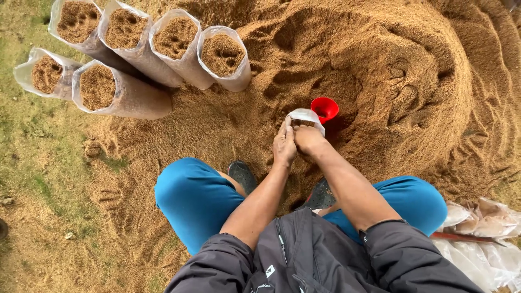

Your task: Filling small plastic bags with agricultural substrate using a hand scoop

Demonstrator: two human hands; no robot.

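Observation:
A clear plastic bag (304, 115) partly filled with brown sawdust stands upright in front of me on the sawdust pile (380, 65). My left hand (284, 145) grips the bag's near left rim. My right hand (307, 139) presses down at the bag's mouth, fingers closed over the rim; I cannot tell whether they reach into the filling. A red funnel-shaped cup (324, 108) lies in the sawdust just behind and to the right of the bag, touching neither hand.
Several filled clear bags (179, 43) lean in a row at the upper left, two more (103, 89) lying in front of them. Grass (27, 141) runs along the left. Empty plastic bags (483, 239) lie at the lower right. My knees in blue trousers (190, 195) flank my shoes.

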